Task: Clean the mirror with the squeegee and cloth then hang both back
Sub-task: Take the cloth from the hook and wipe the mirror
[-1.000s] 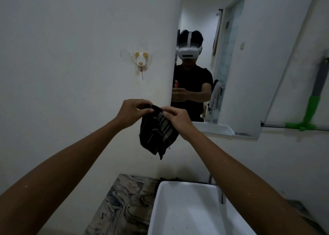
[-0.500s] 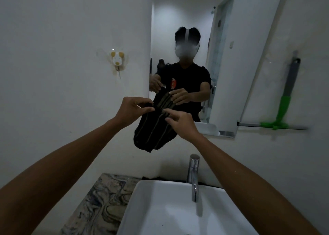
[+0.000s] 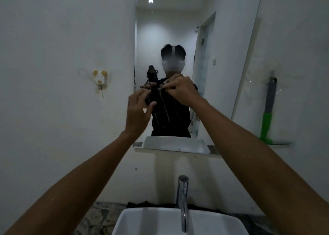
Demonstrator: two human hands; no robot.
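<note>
I hold the dark striped cloth (image 3: 161, 106) up in front of the mirror (image 3: 227, 44) with both hands. My right hand (image 3: 181, 90) pinches the top edge of the cloth between thumb and fingers, and my left hand (image 3: 138, 111) is close beside it on the left edge; its fingers look partly loose, so I cannot tell if it really grips or only touches the fabric. The two hands are near together, with only the cloth between them, and the rest of the cloth hangs down freely. It is hard to separate the cloth from my dark reflection behind it. The squeegee (image 3: 268, 113), with grey handle and green lower part, hangs on the wall to the right of the mirror, well apart from my hands, its blade near the narrow ledge. On the left wall there is a small animal-shaped hook (image 3: 100, 77) with nothing on it; I think this is the place for the cloth. Below me are the sink (image 3: 142, 222) and the tap (image 3: 183, 201). I cannot tell from the glass whether it was already wiped. I judge that the squeegee part is either finished or not begun, and that the cloth must yet be used on the mirror or hung on its hook.
</note>
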